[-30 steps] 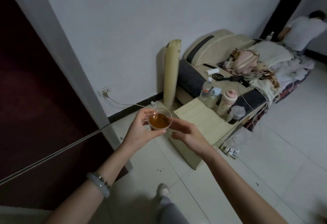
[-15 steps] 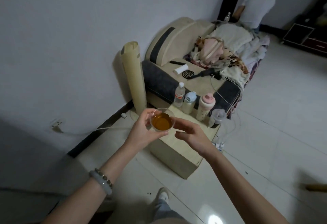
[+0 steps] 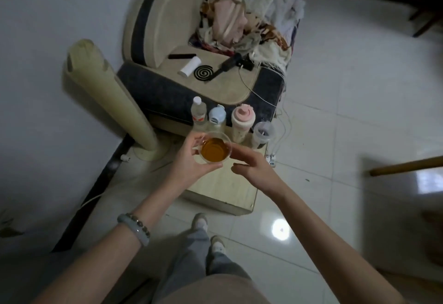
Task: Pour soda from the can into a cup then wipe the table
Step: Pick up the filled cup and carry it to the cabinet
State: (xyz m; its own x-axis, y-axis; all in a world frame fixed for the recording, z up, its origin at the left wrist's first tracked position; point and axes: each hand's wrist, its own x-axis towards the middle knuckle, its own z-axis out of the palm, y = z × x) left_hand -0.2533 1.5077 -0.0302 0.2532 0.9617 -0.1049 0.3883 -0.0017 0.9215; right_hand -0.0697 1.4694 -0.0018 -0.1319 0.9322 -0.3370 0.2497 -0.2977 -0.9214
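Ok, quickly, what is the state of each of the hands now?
Left hand: holding the clear cup of amber drink.
Right hand: open, beside the cup.

Water bottle (image 3: 199, 111), blue-capped bottle (image 3: 217, 117) and pink-lidded bottle (image 3: 242, 121) lined up by the sofa (image 3: 167, 97), mosquito coil (image 3: 204, 72) and clothes pile (image 3: 230, 23) on it, rolled mat (image 3: 112, 95) alongside.

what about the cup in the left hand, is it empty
No, the clear cup gripped by the left hand holds amber liquid that covers its whole bottom.
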